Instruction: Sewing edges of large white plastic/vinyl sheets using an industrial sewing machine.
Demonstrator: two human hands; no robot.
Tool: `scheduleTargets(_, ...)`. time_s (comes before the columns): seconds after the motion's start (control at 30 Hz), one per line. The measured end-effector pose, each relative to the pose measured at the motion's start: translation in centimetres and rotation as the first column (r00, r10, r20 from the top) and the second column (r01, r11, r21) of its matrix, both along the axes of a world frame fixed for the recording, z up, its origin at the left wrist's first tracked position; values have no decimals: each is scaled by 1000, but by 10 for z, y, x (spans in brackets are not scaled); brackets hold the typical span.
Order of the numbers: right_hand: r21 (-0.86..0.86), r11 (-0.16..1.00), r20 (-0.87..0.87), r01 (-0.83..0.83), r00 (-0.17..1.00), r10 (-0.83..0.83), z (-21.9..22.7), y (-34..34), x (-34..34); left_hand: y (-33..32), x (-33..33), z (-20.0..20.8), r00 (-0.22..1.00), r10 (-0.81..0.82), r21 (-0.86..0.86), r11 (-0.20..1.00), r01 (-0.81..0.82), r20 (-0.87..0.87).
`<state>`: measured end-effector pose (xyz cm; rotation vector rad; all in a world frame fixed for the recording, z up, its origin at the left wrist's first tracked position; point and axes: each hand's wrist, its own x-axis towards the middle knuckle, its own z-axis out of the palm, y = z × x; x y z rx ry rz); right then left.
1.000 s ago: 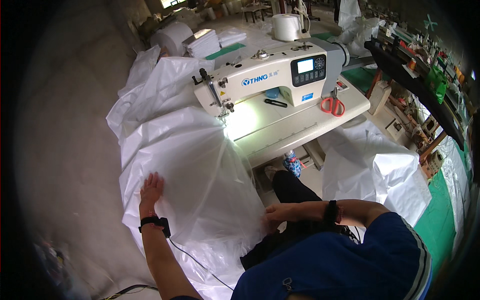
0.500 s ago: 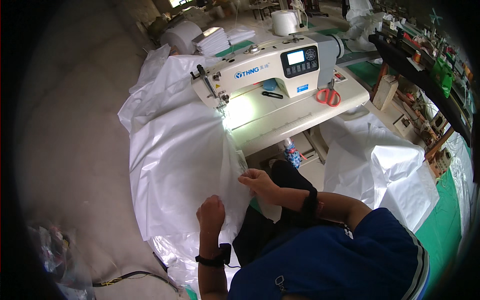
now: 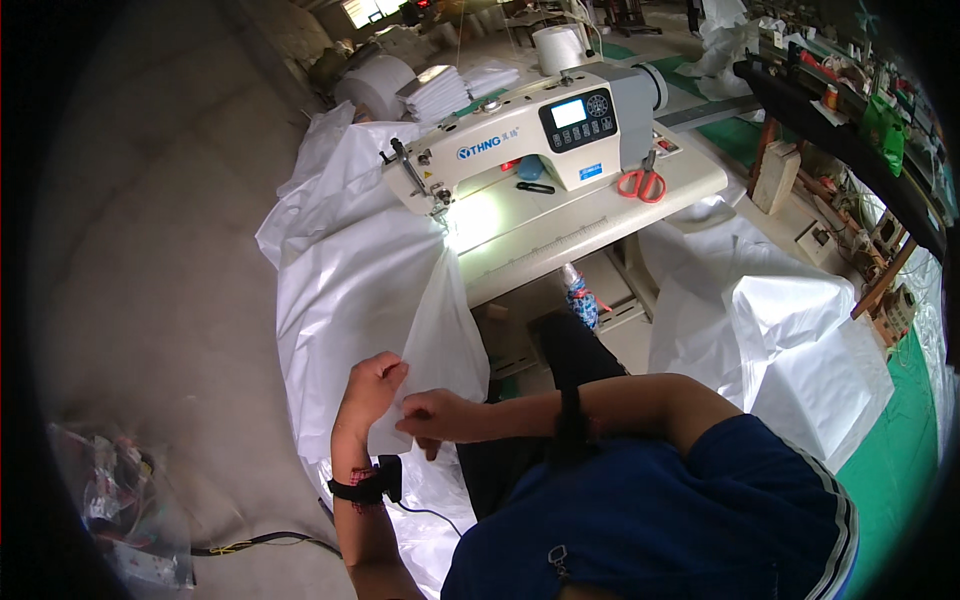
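Observation:
A large white plastic-like sheet point(image 3: 340, 290) drapes down the left side of the sewing machine point(image 3: 520, 130), one edge running up to the lit needle area. My left hand point(image 3: 373, 388) is closed on the sheet's edge, near its lower part. Close beside it on the right, my right hand point(image 3: 436, 414) has curled fingers pinching the same sheet. Between the hands and the needle, a fold of the sheet hangs in a long triangle. The exact grip of the fingertips is partly hidden.
Red-handled scissors point(image 3: 641, 184) and black thread snips point(image 3: 535, 187) lie on the machine bed. A second white sheet heap point(image 3: 770, 330) sits to the right. Behind stand a thread cone point(image 3: 562, 50) and folded white stacks point(image 3: 436, 92). A clear bag point(image 3: 125, 500) rests lower left.
My right hand has moved left and down, coming beside my left hand. The left hand has shifted up and left. The sheet's near edge is now folded over toward the left.

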<state>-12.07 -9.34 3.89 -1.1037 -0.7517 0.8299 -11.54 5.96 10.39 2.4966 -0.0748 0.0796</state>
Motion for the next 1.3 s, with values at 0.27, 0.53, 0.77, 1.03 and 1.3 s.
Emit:
scheduleTargets(0.27, -67, 995, -47, -68, 997, 65, -14, 19, -29, 7, -20, -23, 981, -33, -148, 989, 5, -190)
scheduleTargets(0.53, -96, 812, 359, 576, 781, -512, -42, 53, 19, -15, -26, 13, 967, -47, 470, 879, -79, 249)
scheduleTargets(0.77, 310, 949, 685, -53, 704, -184, -92, 125, 6, -48, -24, -5, 953, -289, 776, 579, 248, -89)
scheduleTargets(1.03, -599, 784, 248, 165, 969, -14, -131, -34, 35, -14, -37, -102, 976, -189, 549, 830, 100, 108)
scheduleTargets(1.3, -349, 899, 257, 265, 949, -181, -183, -10, 85, -17, -35, -91, 990, -16, 543, 835, 90, -141)
